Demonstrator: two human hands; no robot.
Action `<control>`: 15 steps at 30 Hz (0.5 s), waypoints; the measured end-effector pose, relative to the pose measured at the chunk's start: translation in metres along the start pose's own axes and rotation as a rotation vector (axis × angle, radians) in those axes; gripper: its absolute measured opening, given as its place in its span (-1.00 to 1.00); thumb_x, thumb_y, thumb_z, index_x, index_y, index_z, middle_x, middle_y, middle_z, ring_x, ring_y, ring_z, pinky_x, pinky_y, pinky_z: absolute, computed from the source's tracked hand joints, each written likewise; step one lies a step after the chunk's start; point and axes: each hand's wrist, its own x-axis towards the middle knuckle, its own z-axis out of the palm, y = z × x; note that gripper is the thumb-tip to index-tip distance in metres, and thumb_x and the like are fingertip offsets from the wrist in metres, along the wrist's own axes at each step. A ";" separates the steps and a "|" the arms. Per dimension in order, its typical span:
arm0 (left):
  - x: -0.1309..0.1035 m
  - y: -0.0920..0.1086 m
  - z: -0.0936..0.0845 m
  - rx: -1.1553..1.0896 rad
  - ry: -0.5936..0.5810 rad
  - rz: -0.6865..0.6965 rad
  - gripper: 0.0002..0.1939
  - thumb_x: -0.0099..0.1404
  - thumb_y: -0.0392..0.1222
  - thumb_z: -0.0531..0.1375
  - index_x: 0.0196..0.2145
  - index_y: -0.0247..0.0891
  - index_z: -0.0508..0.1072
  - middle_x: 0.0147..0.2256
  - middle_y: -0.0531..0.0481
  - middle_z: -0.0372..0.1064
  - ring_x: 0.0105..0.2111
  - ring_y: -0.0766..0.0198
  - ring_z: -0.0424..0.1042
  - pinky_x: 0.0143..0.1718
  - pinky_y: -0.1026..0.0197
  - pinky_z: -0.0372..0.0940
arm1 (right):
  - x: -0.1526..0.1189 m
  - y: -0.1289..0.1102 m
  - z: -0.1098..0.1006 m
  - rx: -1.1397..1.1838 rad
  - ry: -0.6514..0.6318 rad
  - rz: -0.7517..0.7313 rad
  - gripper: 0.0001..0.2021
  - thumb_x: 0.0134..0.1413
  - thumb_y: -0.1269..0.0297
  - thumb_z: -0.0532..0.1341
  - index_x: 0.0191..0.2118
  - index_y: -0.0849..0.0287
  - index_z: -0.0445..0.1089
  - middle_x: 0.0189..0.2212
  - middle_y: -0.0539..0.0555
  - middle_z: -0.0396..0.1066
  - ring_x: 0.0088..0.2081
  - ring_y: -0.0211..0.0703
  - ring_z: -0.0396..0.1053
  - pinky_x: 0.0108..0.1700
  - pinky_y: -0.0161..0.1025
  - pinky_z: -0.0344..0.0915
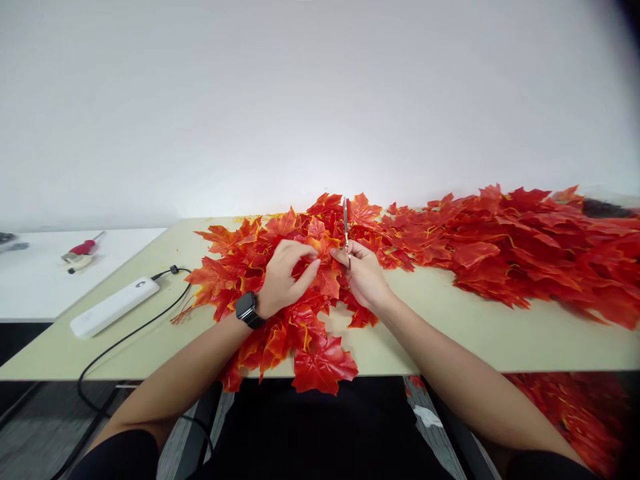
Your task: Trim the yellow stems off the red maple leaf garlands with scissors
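Red-orange artificial maple leaves lie heaped under and around both hands, some hanging over the table's front edge. My left hand, with a black watch at the wrist, reaches into the heap. Its thumb and forefinger come nearly together at the edge of an orange leaf; what exactly they pinch is partly hidden. My right hand is closed around slim metal scissors, blades upward. The handles are mostly hidden by the fingers. My right thumb tip is close to that same orange leaf.
A long pile of maple leaves stretches along the right of the table. On the left lie a white power bank with a black cable and a red-handled tool. More leaves are below, at right. A white wall stands behind.
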 end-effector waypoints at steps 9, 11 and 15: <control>0.014 -0.005 0.009 -0.395 -0.073 -0.546 -0.77 0.32 -0.02 0.34 -0.26 -0.26 0.57 -0.27 -0.03 0.53 -0.29 0.27 0.43 -0.15 0.19 0.32 | -0.005 0.013 0.001 -0.089 -0.146 0.049 -0.51 -0.23 0.17 0.56 -0.51 0.17 0.18 -0.51 -0.09 0.23 -0.43 -0.34 0.14 -0.31 -0.33 0.14; 0.013 -0.006 0.010 -0.442 -0.079 -0.585 -0.72 0.34 0.03 0.32 -0.33 -0.27 0.56 -0.31 -0.01 0.52 -0.32 0.29 0.42 -0.19 0.21 0.30 | -0.004 0.013 0.001 -0.094 -0.153 0.062 -0.52 -0.21 0.16 0.55 -0.50 0.16 0.19 -0.49 -0.07 0.28 -0.39 -0.31 0.21 -0.25 -0.32 0.20; 0.012 -0.006 0.011 -0.575 -0.042 -0.660 -0.64 0.32 0.12 0.33 -0.30 -0.27 0.50 -0.34 0.01 0.48 -0.38 0.33 0.39 -0.29 0.26 0.26 | -0.004 0.012 0.002 -0.100 -0.159 0.081 -0.52 -0.22 0.16 0.56 -0.51 0.15 0.19 -0.45 -0.05 0.36 -0.31 -0.25 0.33 -0.14 -0.28 0.27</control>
